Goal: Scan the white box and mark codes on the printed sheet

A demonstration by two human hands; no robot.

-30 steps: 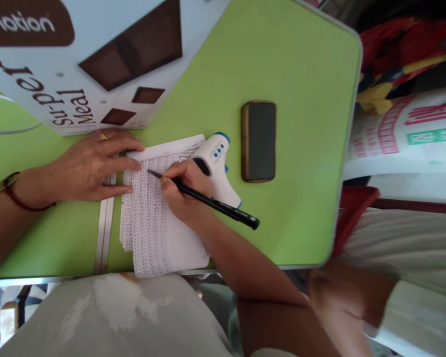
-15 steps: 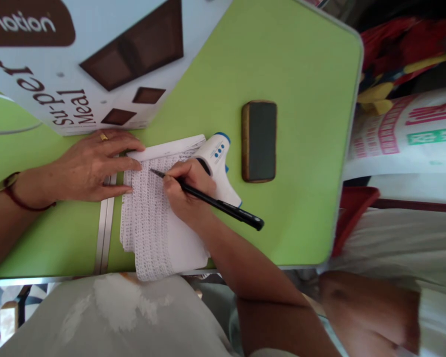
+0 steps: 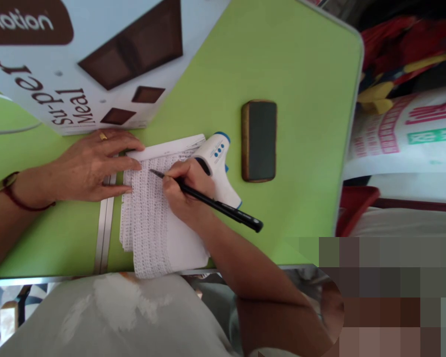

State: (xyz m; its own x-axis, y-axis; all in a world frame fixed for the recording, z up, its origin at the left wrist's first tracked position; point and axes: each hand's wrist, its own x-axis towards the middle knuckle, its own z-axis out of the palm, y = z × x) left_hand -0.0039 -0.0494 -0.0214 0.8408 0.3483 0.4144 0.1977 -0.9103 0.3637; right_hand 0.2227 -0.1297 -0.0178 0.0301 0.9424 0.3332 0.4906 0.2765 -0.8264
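Note:
My right hand (image 3: pixel 188 191) grips a black pen (image 3: pixel 223 208), its tip touching or just over a sheet of paper (image 3: pixel 152 233) filled with rows of small handwriting. Part of that sheet, on the right, is blank. More written sheets lie stacked beneath it. My left hand (image 3: pixel 96 166), with a ring on one finger, lies flat with fingers spread, its fingertips on the left edge of the papers. Just beyond my right hand rests a white and blue infrared thermometer (image 3: pixel 217 163), partly hidden by the hand.
A dark phone-like block with brown sides (image 3: pixel 259 141) lies on the green table (image 3: pixel 305 198). At the upper left stands a large printed white box (image 3: pixel 126 104). A white cable (image 3: pixel 18 130) is at far left. Bags and a red container (image 3: pixel 357 208) are beyond the right edge.
My hands and the pen stay almost in place. The written sheet has shifted very slightly. The lower right, where another person's arm showed, is now mostly covered by blurred blocks.

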